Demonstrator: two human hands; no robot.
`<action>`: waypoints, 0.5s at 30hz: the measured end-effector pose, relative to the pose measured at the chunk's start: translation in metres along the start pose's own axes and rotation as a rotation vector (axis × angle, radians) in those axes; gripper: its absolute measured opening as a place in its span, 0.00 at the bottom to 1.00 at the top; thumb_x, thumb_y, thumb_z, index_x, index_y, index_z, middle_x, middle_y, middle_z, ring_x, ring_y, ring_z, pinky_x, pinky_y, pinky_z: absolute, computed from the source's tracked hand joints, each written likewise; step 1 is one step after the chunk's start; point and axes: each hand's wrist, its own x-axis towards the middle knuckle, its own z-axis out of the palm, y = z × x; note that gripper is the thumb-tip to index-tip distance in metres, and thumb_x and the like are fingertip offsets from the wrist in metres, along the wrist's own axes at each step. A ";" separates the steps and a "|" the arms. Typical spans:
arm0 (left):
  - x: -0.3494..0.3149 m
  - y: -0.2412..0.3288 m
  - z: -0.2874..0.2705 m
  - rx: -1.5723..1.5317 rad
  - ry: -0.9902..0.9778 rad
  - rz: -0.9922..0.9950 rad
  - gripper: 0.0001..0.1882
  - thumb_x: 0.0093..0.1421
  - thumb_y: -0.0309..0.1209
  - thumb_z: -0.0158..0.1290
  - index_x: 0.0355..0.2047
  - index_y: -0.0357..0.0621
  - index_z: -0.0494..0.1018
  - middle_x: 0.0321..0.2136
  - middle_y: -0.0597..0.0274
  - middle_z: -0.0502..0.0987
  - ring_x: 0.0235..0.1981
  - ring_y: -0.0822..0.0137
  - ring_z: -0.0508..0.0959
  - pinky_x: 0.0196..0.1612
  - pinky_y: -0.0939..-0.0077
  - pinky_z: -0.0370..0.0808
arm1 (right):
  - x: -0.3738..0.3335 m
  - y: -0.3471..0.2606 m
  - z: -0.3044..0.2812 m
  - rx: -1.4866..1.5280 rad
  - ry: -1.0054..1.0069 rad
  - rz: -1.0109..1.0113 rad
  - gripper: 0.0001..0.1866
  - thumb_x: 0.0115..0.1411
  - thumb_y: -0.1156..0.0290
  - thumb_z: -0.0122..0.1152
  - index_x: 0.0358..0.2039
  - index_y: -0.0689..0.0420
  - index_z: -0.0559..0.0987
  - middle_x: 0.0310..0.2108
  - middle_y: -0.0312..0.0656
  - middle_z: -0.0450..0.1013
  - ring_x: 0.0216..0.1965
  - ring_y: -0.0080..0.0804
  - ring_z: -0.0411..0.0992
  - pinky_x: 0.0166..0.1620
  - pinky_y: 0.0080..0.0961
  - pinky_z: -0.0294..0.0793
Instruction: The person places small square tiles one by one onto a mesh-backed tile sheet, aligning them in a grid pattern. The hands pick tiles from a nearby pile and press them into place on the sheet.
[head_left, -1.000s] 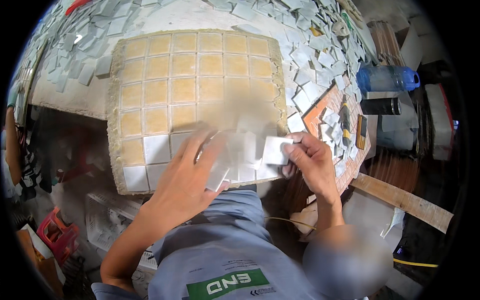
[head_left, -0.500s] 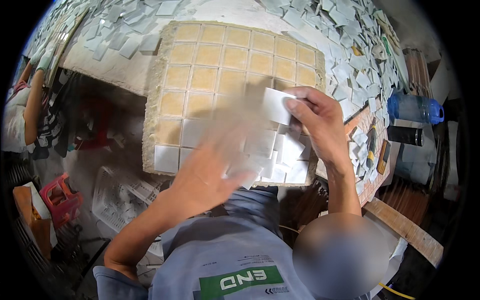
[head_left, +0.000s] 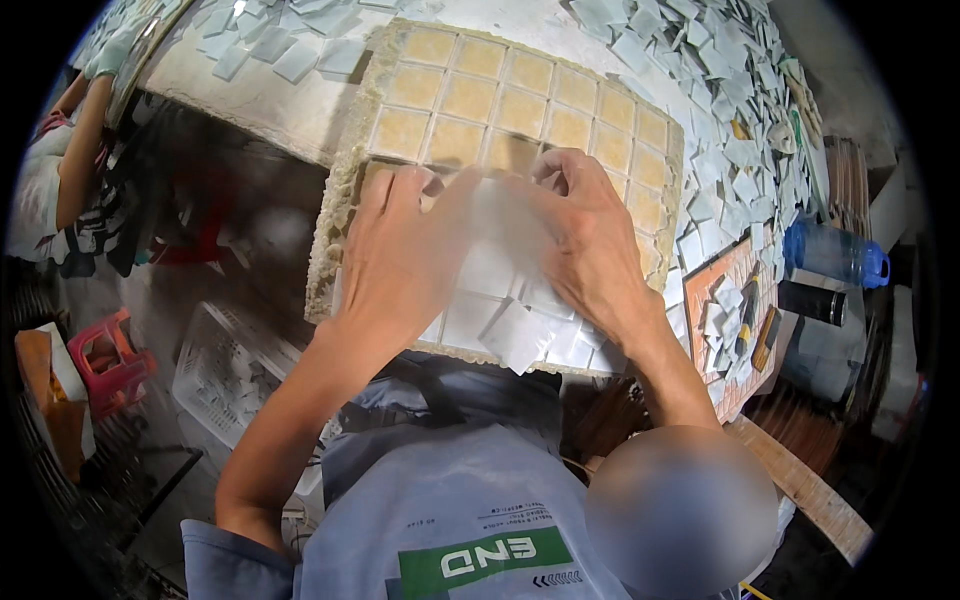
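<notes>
A grid mould (head_left: 345, 190) with a rough, crumbly rim lies before me, divided into square cells. Its far cells show yellow bottoms (head_left: 467, 97); white square tiles (head_left: 465, 318) fill cells at the near side, and several loose ones (head_left: 525, 335) overlap on top there. Over the middle of the grid, a white tile (head_left: 492, 225), smeared by motion, is between my hands. My left hand (head_left: 400, 245) has its fingertips closed at the tile's left side. From the other side, my right hand (head_left: 590, 240) grips it with curled fingers.
Many pale tiles (head_left: 715, 140) are strewn over the table at right. An orange tiled board (head_left: 705, 270) there carries tile pieces and a knife (head_left: 747, 315), near a blue bottle (head_left: 835, 252). At lower left are a white basket (head_left: 225, 370) and a red stool (head_left: 110, 365). Another person's arm (head_left: 85, 150) shows far left.
My left hand has moved up and away from the near tiles. My right hand has carried its tile leftward, so both hands now meet at it. The whole view has shifted slightly.
</notes>
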 end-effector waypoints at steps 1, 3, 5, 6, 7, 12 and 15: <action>0.000 -0.001 0.006 0.030 0.021 0.016 0.25 0.59 0.32 0.65 0.58 0.48 0.77 0.45 0.50 0.71 0.48 0.47 0.72 0.51 0.56 0.72 | -0.001 0.001 -0.001 -0.007 -0.006 -0.002 0.15 0.59 0.73 0.68 0.48 0.59 0.85 0.40 0.47 0.73 0.45 0.47 0.72 0.48 0.41 0.75; 0.003 0.001 0.005 0.041 -0.033 -0.012 0.26 0.59 0.33 0.66 0.58 0.49 0.77 0.45 0.50 0.72 0.48 0.47 0.72 0.50 0.56 0.72 | -0.002 0.001 -0.001 -0.004 -0.039 -0.013 0.15 0.59 0.74 0.67 0.48 0.59 0.84 0.42 0.48 0.72 0.45 0.47 0.71 0.48 0.41 0.75; 0.006 -0.002 0.008 0.071 -0.041 -0.022 0.25 0.58 0.33 0.66 0.57 0.51 0.78 0.45 0.51 0.72 0.47 0.48 0.72 0.50 0.58 0.72 | -0.003 0.004 -0.002 -0.003 -0.051 -0.023 0.16 0.60 0.75 0.66 0.49 0.59 0.84 0.42 0.48 0.72 0.45 0.47 0.71 0.48 0.41 0.75; 0.007 -0.004 0.009 0.058 -0.044 0.004 0.25 0.58 0.33 0.67 0.56 0.50 0.79 0.45 0.51 0.72 0.47 0.49 0.73 0.50 0.58 0.72 | -0.002 0.007 -0.001 0.000 -0.048 -0.032 0.16 0.60 0.75 0.66 0.49 0.59 0.84 0.42 0.48 0.72 0.45 0.48 0.71 0.48 0.41 0.75; 0.009 -0.005 0.008 0.045 -0.046 0.031 0.24 0.57 0.33 0.67 0.56 0.50 0.79 0.45 0.52 0.72 0.47 0.49 0.73 0.50 0.58 0.72 | -0.002 0.007 -0.001 0.002 -0.045 -0.041 0.16 0.60 0.76 0.66 0.49 0.59 0.84 0.42 0.48 0.72 0.45 0.48 0.71 0.48 0.41 0.75; 0.016 -0.013 0.008 -0.073 -0.057 0.005 0.23 0.54 0.31 0.69 0.52 0.50 0.82 0.44 0.55 0.74 0.48 0.51 0.74 0.51 0.59 0.73 | -0.005 0.006 -0.005 0.084 -0.034 -0.001 0.14 0.60 0.76 0.65 0.47 0.60 0.84 0.42 0.47 0.75 0.45 0.48 0.73 0.48 0.41 0.75; 0.018 -0.012 0.012 -0.104 -0.038 -0.057 0.23 0.52 0.30 0.69 0.51 0.50 0.83 0.43 0.56 0.75 0.48 0.52 0.74 0.52 0.60 0.73 | -0.013 0.006 -0.024 0.087 0.026 0.041 0.13 0.59 0.77 0.66 0.46 0.60 0.84 0.43 0.47 0.77 0.44 0.48 0.73 0.48 0.40 0.75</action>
